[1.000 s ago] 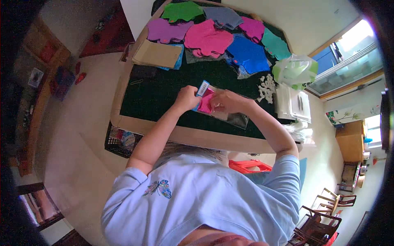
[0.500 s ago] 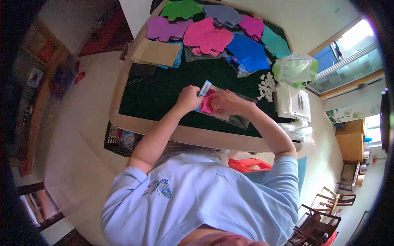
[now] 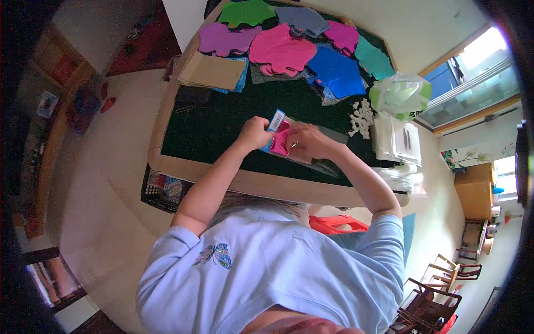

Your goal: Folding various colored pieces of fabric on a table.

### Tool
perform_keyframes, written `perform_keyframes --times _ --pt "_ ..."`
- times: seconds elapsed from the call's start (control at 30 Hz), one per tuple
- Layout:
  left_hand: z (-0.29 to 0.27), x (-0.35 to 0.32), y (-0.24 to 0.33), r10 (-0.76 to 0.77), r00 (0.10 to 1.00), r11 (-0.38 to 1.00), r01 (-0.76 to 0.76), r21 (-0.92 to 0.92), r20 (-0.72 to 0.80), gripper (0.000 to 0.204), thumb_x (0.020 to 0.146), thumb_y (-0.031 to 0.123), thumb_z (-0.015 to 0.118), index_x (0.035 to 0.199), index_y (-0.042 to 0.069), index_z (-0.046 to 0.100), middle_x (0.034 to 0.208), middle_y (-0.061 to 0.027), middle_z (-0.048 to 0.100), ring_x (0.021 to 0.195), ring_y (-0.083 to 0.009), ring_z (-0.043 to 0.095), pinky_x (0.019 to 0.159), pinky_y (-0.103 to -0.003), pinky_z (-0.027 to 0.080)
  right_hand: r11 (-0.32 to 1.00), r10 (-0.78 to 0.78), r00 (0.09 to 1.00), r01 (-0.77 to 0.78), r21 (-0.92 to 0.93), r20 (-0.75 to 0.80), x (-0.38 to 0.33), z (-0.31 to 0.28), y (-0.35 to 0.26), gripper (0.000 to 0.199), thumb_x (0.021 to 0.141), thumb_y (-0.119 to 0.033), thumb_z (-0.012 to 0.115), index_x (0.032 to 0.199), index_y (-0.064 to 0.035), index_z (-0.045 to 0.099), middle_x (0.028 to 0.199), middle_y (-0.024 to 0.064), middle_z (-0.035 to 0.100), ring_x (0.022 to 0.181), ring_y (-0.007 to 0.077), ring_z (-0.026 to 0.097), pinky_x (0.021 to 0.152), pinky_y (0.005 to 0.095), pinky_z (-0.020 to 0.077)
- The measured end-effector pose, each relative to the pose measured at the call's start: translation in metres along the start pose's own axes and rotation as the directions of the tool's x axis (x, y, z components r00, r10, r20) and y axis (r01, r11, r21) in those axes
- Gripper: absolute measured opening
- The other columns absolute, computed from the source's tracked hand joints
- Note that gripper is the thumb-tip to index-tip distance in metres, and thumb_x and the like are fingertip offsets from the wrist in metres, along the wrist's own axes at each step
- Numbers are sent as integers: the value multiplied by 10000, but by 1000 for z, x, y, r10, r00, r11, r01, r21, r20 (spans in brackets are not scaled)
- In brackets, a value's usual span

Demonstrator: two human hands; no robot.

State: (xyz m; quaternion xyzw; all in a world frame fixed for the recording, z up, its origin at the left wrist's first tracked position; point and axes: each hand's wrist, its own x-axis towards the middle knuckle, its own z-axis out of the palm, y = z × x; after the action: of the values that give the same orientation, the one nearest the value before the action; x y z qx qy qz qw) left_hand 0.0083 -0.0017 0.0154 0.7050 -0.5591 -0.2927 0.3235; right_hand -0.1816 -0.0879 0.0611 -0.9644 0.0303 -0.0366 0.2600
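My left hand is closed on the left end of a blue-edged card with a white barcode label. Folded pink fabric lies against the card, with a tan strip beside it. My right hand bends over the right side of this bundle, fingers curled at the mouth of a clear plastic bag. The bag spreads out under and beyond the right hand on the dark green table top. My right fingertips are partly hidden, and how far the fabric sits inside the bag is hard to see.
Stacks of pink garments, blue garments and purple garments line the far side. Tan cards lie at left. White small pieces, clear bags and a plastic carrier bag are at right.
My right hand has shifted slightly, turning its fingers over the pink fabric. The card and bundle have moved a little to the left.
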Motion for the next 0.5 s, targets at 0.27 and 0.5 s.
perform_keyframes --times 0.27,0.5 --pt "-1 -2 6 -97 992 986 107 -129 77 232 642 199 698 778 15 661 735 -175 638 691 -277 638 644 -368 490 996 -77 991 72 -51 -113 -7 8 0 150 641 -160 676 738 -127 567 886 72 548 910 290 519 764 431 416" --pt "5 1 0 0 999 997 4 -73 49 225 636 191 695 775 19 655 745 -182 633 716 -299 633 645 -375 484 961 182 954 -224 -164 -240 -7 6 6 718 566 -271 757 1196 -134 441 1132 132 456 1062 334 423 884 451 366"
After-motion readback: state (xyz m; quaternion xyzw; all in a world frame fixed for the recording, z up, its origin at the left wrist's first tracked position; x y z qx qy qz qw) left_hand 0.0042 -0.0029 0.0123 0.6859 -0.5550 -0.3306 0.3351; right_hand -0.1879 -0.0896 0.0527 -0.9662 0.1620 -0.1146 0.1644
